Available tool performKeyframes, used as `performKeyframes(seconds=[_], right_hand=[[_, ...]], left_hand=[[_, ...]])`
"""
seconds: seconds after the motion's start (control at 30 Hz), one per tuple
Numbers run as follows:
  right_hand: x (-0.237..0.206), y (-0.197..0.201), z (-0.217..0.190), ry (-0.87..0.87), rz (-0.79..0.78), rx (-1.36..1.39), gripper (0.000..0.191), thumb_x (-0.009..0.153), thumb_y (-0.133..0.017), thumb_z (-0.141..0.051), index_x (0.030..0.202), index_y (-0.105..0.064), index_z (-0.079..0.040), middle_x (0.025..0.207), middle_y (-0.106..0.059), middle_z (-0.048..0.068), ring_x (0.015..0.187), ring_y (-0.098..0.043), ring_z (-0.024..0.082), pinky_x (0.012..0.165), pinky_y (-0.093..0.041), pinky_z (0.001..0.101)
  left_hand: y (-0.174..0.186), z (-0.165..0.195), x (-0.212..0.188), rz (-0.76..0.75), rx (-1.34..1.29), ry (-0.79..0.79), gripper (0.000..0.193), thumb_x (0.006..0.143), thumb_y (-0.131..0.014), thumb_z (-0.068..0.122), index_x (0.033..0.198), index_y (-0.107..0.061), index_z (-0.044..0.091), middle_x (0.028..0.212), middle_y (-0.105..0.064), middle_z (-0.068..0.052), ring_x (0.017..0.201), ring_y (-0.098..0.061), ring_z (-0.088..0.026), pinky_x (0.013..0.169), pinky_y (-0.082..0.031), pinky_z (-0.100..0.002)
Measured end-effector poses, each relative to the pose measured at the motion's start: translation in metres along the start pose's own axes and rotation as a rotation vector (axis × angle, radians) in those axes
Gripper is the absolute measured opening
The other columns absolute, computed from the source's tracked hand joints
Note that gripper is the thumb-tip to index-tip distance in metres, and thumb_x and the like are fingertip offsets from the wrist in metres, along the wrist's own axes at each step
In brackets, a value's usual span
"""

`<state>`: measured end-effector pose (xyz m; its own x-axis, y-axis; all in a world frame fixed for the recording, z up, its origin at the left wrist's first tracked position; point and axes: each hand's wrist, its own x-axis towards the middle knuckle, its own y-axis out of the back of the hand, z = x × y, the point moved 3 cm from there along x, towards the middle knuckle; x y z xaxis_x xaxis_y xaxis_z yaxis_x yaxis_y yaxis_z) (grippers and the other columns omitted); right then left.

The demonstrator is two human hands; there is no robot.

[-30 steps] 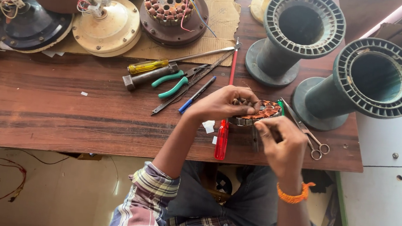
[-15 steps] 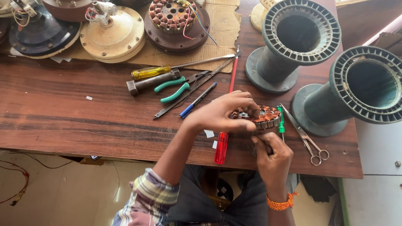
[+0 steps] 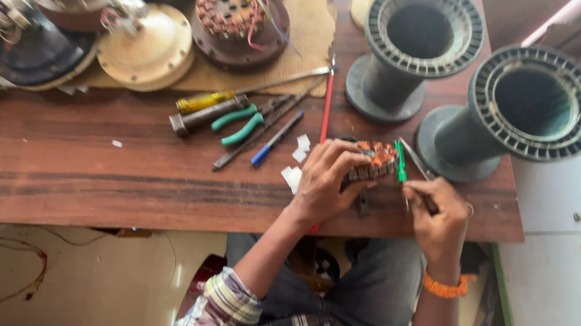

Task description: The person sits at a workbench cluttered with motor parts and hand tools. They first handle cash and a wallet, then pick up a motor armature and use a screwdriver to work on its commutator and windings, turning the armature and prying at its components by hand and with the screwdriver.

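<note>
We see a small wound stator (image 3: pixel 375 161), a ring of metal laminations with copper-coloured coils, resting on the near part of the wooden tabletop (image 3: pixel 88 170), just in front of two large dark spools (image 3: pixel 417 50). We judge it dense and stiff in its metal core but delicate at the thin windings, so the outer laminated rim is the safe place to take hold, not the coils. The left hand (image 3: pixel 324 181) is curled over the stator from its near left side, fingers wrapped on the rim and closed on it, wrist bent slightly inward. The right hand (image 3: pixel 436 214), with an orange band at the wrist, is closed in a pinch around a thin dark tool (image 3: pixel 415 170) that slants toward the coils; a green-handled tool (image 3: pixel 400 160) lies beside it. Pliers (image 3: pixel 241 123) and screwdrivers (image 3: pixel 203 102) lie well apart to the left.
</note>
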<state>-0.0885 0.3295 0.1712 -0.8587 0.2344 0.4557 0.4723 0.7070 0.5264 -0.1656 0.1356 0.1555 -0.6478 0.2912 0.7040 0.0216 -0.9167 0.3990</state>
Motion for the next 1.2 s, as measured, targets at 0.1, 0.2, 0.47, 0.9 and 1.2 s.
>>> performKeyframes(seconds=[0.1, 0.2, 0.47, 0.9, 1.2], right_hand=[[0.012, 0.005, -0.012, 0.032, -0.046, 0.050, 0.007, 0.095, -0.078, -0.003, 0.098, -0.072, -0.002, 0.077, -0.059, 0.004, 0.066, -0.053, 0.011, 0.061, -0.042, 0.0276], [0.029, 0.003, -0.029, 0.131, -0.085, 0.048, 0.007, 0.096, -0.077, -0.002, 0.098, -0.070, -0.001, 0.080, -0.062, 0.005, 0.069, -0.057, 0.010, 0.063, -0.045, 0.0274], [0.064, -0.023, -0.045, 0.238, -0.225, 0.020, 0.010, 0.091, -0.076, 0.001, 0.101, -0.073, 0.000, 0.087, -0.068, 0.009, 0.072, -0.064, 0.016, 0.066, -0.050, 0.0300], [0.080, -0.034, -0.045, 0.223, -0.181, 0.017, 0.013, 0.090, -0.083, -0.005, 0.097, -0.074, 0.001, 0.085, -0.071, 0.009, 0.073, -0.068, 0.013, 0.064, -0.051, 0.0276], [0.032, -0.029, -0.067, 0.140, -0.140, -0.014, 0.011, 0.091, -0.079, -0.007, 0.094, -0.072, 0.000, 0.075, -0.061, 0.005, 0.062, -0.051, 0.010, 0.058, -0.041, 0.0264]], left_hand=[[-0.004, -0.004, -0.005, -0.002, 0.005, 0.007, 0.040, 0.081, -0.086, 0.018, 0.115, -0.065, 0.012, 0.115, -0.062, -0.006, 0.107, -0.061, -0.029, 0.093, -0.049, -0.042], [-0.004, -0.003, -0.007, 0.009, 0.009, 0.010, 0.040, 0.081, -0.086, 0.018, 0.115, -0.065, 0.012, 0.114, -0.061, -0.007, 0.106, -0.061, -0.029, 0.092, -0.049, -0.042], [0.000, -0.001, -0.004, 0.024, 0.024, -0.023, 0.041, 0.082, -0.085, 0.018, 0.117, -0.065, 0.011, 0.116, -0.061, -0.007, 0.107, -0.061, -0.030, 0.094, -0.049, -0.044], [-0.012, -0.026, 0.033, -0.157, -0.202, 0.411, 0.033, 0.085, -0.073, 0.026, 0.114, -0.073, 0.010, 0.105, -0.071, -0.008, 0.103, -0.064, -0.026, 0.091, -0.050, -0.037], [0.001, -0.071, 0.029, -0.594, -0.814, 0.445, 0.020, 0.098, -0.073, 0.020, 0.110, -0.074, 0.004, 0.105, -0.064, -0.002, 0.100, -0.062, -0.012, 0.090, -0.051, -0.031]])
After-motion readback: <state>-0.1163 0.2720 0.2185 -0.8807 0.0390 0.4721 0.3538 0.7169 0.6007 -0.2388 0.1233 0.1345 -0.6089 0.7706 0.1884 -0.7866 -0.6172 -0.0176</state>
